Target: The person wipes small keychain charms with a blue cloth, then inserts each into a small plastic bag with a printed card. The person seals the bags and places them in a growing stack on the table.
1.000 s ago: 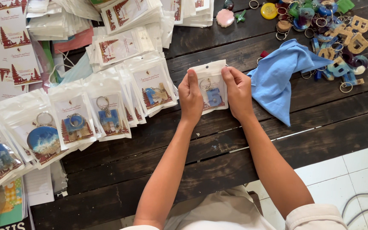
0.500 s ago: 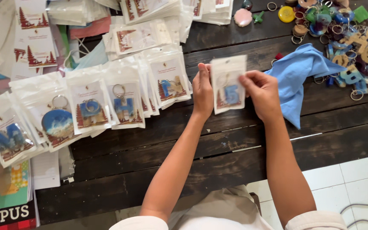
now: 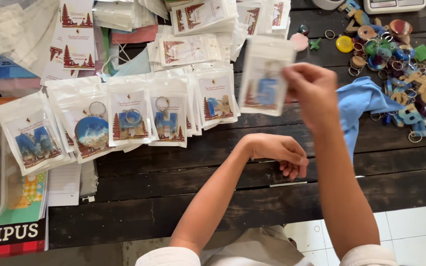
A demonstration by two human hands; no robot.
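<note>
My right hand (image 3: pixel 314 91) pinches a small packet (image 3: pixel 266 79) above the dark table (image 3: pixel 198 172); it is blurred, only something blue shows inside. My left hand (image 3: pixel 279 152) rests loosely curled, holding nothing.

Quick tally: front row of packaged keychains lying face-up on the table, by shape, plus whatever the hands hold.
Letter-shaped keychain packets, front row: 4
Round blue keychain packet: 1
Packet held up in right hand, blurred: 1
Left hand: 0, it holds nothing
Total: 6 packets
More packets lie overlapped behind; those cannot be counted.
</note>
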